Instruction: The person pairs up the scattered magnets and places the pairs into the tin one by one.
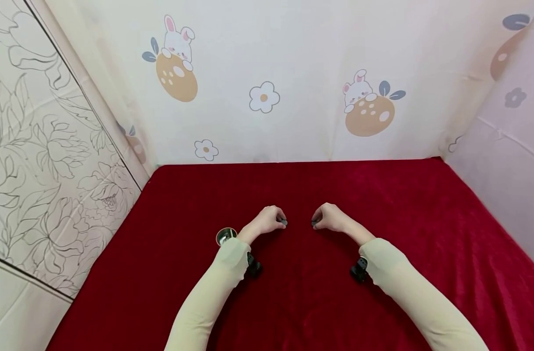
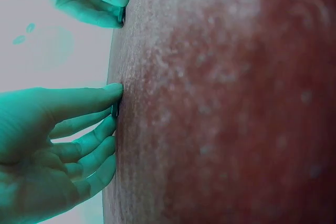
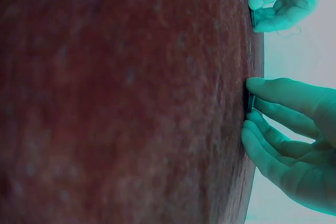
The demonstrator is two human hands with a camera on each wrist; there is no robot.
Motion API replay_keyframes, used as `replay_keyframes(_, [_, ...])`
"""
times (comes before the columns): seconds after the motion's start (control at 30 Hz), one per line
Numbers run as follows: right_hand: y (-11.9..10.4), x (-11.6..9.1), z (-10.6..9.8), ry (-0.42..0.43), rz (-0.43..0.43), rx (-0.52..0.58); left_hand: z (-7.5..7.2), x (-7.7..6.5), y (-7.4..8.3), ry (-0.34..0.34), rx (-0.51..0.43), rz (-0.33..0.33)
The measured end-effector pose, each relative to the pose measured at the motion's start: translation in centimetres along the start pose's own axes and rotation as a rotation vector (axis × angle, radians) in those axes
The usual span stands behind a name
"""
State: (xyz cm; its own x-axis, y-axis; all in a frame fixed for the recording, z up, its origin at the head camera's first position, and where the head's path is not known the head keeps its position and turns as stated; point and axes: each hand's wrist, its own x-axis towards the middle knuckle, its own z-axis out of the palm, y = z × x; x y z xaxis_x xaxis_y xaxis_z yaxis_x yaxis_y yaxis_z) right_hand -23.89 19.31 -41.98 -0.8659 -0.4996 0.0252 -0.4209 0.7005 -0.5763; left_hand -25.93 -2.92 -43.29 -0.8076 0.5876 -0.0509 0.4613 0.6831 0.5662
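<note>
My left hand (image 1: 267, 219) pinches a small, flat, dark grey piece (image 1: 284, 223) between thumb and fingertips, low at the red cloth. Across a short gap, my right hand (image 1: 333, 218) holds a similar small dark piece (image 1: 313, 223) the same way. In the left wrist view, the left hand's piece (image 2: 115, 109) looks thin and stands edge-on at the cloth, largely covered by the fingers. The right wrist view shows the right hand's thin piece (image 3: 251, 102) between thumb and fingers, also right at the cloth. Both hands face each other.
A round, shiny container (image 1: 225, 236) with a dark inside sits beside the left wrist, partly behind the sleeve. Red velvet cloth (image 1: 302, 292) covers the table. Patterned curtains (image 1: 302, 58) hang at its back and right; a flower-drawn panel (image 1: 43, 146) stands left.
</note>
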Motion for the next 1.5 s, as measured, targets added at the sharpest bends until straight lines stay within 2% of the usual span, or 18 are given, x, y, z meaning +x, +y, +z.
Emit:
replay_keyframes(0.37, [-1.3,0.9,0.7,-0.030,0.016,0.005,0.4,0.5,0.8,-0.023,0.001,-0.005])
replay_keyframes(0.73, [-1.9,1.5,1.3,-0.040,-0.012,-0.006,0.7,1.0,1.6,-0.047,0.001,-0.014])
replay_keyframes(1.3, [-2.3,2.1,1.8,-0.049,-0.024,0.005,0.9,1.0,1.8,-0.046,-0.010,-0.004])
replay_keyframes(1.5, [-2.5,1.8,1.7,-0.059,-0.010,0.002,0.6,0.5,1.7,-0.052,-0.029,-0.023])
